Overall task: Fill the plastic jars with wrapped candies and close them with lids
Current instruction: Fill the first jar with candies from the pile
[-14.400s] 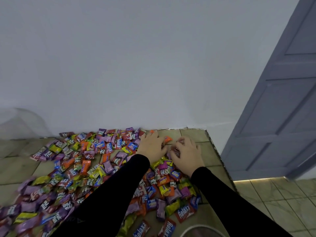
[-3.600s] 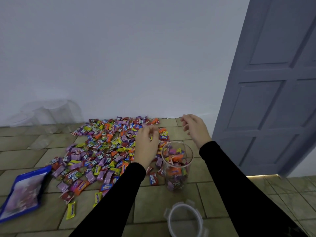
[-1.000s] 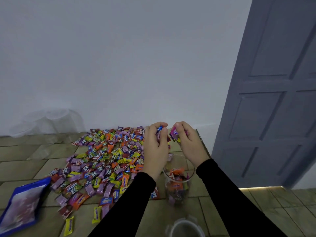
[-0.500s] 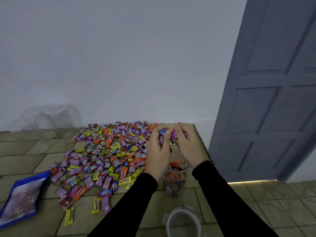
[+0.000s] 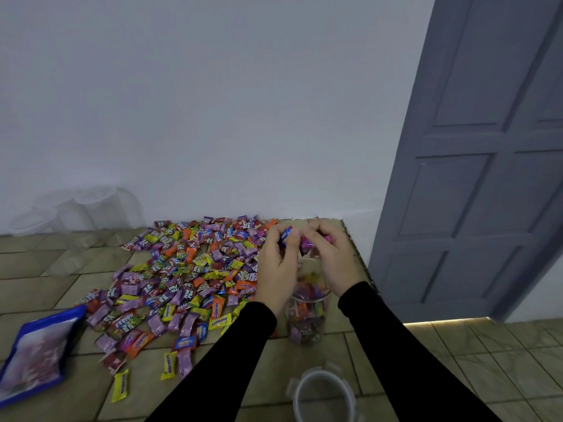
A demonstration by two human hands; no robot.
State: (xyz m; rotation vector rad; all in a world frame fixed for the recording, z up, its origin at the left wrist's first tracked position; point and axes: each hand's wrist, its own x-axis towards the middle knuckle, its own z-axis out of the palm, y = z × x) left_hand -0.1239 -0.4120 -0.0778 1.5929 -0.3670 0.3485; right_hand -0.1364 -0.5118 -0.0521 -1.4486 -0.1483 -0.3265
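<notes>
A clear plastic jar (image 5: 307, 318) stands upright on the tiled surface, partly filled with wrapped candies. Both hands hover just above its mouth. My left hand (image 5: 276, 269) grips a few candies, a blue one (image 5: 285, 236) showing at the fingertips. My right hand (image 5: 333, 263) holds pink candies (image 5: 306, 245) in curled fingers. A wide heap of colourful wrapped candies (image 5: 189, 275) spreads to the left of the jar. A round clear lid (image 5: 323, 397) with clip tabs lies near me, below the jar.
A blue candy bag (image 5: 36, 348) lies flat at the left. Several clear empty jars (image 5: 85, 208) stand against the white wall at back left. The surface's edge (image 5: 356, 254) runs just right of the jar, with a grey door (image 5: 481, 178) beyond.
Both hands have stayed over the jar's mouth with their candies, shifting slightly lower toward it. The jar and lid have not moved.
</notes>
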